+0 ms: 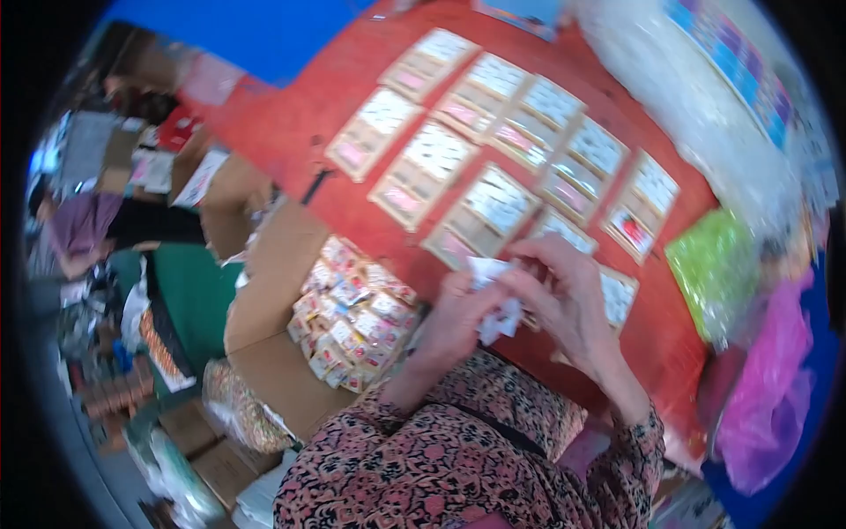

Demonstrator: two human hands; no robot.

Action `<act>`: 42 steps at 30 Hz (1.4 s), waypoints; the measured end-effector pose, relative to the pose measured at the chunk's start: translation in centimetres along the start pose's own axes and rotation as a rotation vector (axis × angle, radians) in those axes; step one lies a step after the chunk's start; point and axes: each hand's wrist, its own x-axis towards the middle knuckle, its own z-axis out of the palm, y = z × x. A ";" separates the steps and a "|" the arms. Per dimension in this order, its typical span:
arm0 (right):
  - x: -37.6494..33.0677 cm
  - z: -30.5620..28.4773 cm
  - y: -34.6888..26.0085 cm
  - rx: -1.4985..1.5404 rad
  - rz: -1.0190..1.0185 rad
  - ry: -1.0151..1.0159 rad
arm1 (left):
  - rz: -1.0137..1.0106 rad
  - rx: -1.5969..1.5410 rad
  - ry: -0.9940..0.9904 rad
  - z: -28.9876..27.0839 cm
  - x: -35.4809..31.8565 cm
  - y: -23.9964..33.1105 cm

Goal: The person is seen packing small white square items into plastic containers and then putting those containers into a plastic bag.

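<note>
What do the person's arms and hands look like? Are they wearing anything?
Both arms wear long, loose sleeves of pink fabric with a dark floral print, reaching to the wrists. The left hand and right hand are bare: no gloves, and no rings or watch that I can make out.

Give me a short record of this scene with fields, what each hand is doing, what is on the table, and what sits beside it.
left hand: fingers pinching a small white packet from the left
right hand: fingers closed on the same packet from the right
table: red surface, with rows of flat card packets laid side by side
cardboard box: at the table's left edge, holds a stack of small printed packets
plastic bags: green and pink, at the right
</note>
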 end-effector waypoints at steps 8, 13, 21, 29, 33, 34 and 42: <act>1.6 0.4 -0.1 -0.062 -0.065 -0.128 | 0.077 -0.080 -0.028 -0.1 -0.4 -0.1; 2.1 0.8 -0.9 0.008 -0.095 -0.145 | 0.128 -0.175 -0.055 0.0 -0.6 0.0; 2.0 0.0 0.8 0.237 0.098 -0.153 | 0.155 -0.122 -0.077 0.4 -0.8 -0.2; 1.3 -2.0 0.8 0.019 0.114 -0.228 | 0.072 0.014 -0.076 1.0 -1.3 0.3; 1.1 -1.6 0.7 0.226 0.234 -0.223 | 0.061 0.083 -0.082 0.5 -1.1 0.6; 1.1 -1.6 0.9 0.312 0.287 -0.203 | 0.076 0.049 -0.121 0.1 -0.7 0.2; 1.4 -1.5 0.7 0.685 0.446 -0.104 | 0.046 -0.072 -0.049 0.9 0.1 0.9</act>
